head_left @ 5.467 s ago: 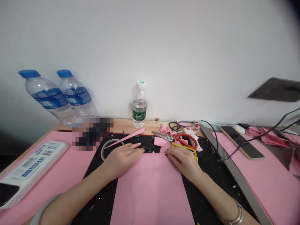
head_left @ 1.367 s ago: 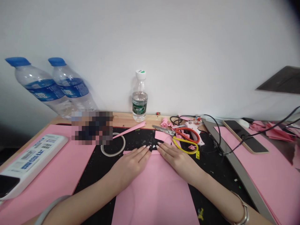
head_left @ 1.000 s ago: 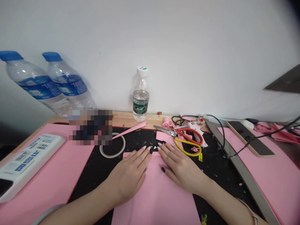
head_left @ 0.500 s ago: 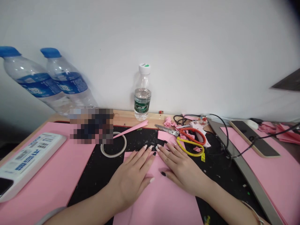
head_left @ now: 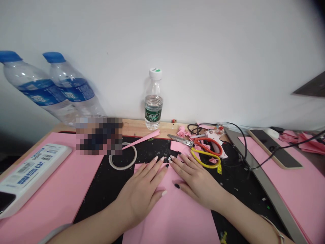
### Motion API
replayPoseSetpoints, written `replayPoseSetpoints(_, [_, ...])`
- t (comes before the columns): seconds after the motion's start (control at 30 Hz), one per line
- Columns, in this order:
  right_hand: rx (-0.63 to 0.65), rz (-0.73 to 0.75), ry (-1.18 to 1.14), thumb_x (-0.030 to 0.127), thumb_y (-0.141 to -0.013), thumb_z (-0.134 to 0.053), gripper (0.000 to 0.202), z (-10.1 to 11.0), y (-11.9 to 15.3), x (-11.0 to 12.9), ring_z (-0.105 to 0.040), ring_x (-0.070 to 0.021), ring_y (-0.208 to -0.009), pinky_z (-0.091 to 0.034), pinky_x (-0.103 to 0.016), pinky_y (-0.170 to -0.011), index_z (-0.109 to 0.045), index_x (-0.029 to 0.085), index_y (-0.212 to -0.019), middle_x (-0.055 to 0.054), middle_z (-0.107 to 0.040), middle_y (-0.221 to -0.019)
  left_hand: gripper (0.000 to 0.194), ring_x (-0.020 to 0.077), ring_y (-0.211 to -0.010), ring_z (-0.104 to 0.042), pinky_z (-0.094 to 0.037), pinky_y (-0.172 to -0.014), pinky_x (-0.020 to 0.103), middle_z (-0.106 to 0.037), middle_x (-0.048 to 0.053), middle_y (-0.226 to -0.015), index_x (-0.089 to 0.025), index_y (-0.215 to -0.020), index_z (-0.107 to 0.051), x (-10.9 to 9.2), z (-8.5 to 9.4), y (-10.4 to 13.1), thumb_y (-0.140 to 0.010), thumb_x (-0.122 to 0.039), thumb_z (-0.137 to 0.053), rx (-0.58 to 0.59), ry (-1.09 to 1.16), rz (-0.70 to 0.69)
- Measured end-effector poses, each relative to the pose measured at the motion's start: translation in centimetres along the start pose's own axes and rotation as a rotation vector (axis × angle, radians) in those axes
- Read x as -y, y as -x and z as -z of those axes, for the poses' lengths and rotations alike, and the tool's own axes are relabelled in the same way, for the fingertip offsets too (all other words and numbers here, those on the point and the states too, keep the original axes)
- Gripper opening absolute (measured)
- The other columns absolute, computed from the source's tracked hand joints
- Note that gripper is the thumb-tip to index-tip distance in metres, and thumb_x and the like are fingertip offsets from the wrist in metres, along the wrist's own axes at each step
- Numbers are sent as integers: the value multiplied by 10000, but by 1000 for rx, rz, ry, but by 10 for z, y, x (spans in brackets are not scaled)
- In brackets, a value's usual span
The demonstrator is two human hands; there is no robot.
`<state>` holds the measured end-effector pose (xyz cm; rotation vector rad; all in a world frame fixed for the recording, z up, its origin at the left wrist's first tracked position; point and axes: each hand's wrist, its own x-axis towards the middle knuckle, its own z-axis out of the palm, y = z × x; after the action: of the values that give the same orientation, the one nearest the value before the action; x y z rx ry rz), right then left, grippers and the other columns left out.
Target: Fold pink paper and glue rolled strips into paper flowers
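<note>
A pink sheet of paper (head_left: 177,217) lies on the black mat (head_left: 99,189) in front of me. My left hand (head_left: 143,189) rests flat over its far left part, fingers stretched out. On the far right part lies my right hand (head_left: 195,176), palm down with the fingers extended. The fingertips of both hands come close together near the sheet's far edge. Just beyond the right fingers are scissors (head_left: 207,149) with red and yellow handles and a small pink paper piece (head_left: 177,146). A roll of tape (head_left: 110,161) lies beyond my left hand.
Pink paper sheets (head_left: 58,189) with a white box-shaped device (head_left: 33,179) lie at left. A small water bottle (head_left: 153,101) and two large bottles (head_left: 73,89) stand by the wall. At right are a glue gun (head_left: 215,139), black cables (head_left: 245,145) and a phone (head_left: 276,149).
Both hands stay in the same place on the pink paper. The whole view has shifted very slightly.
</note>
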<state>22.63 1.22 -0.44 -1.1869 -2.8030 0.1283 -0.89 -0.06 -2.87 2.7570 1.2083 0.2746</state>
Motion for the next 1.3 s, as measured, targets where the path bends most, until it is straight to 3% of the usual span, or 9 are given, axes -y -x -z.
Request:
replayPoseSetpoints(0.53, [11, -11, 3, 308, -929, -475, 516, 0, 0, 1, -308, -332, -1356, -311, -561, -1084, -384, 157, -1414, -63, -403, -1456, 535, 279, -1366, -303, -361, -1058, 466, -325, 85, -1492, -168, -1437, -312, -1, 0, 1, -947, -360, -408, 36, 21, 27])
replayPoseSetpoints(0.9, [-12, -18, 7, 371, -948, -426, 485, 0, -2, 5, -325, -319, -1351, -286, -552, -1101, -434, 161, -1385, -45, -418, -1448, 526, 281, -1332, -366, -359, -1049, 461, -372, 88, -1466, -144, -1417, -353, -4, 0, -5, -945, -373, -389, -5, -41, 39])
replayPoseSetpoints(1.3, [-36, -151, 97, 270, -944, -408, 431, 5, 10, 4, -371, -302, -1331, -340, -509, -1089, -509, 92, -1323, -141, -428, -1429, 510, 293, -1247, -485, -410, -1013, 458, -464, 175, -1374, -36, -1323, -487, -13, 12, 3, -916, -322, -374, 18, -195, 192])
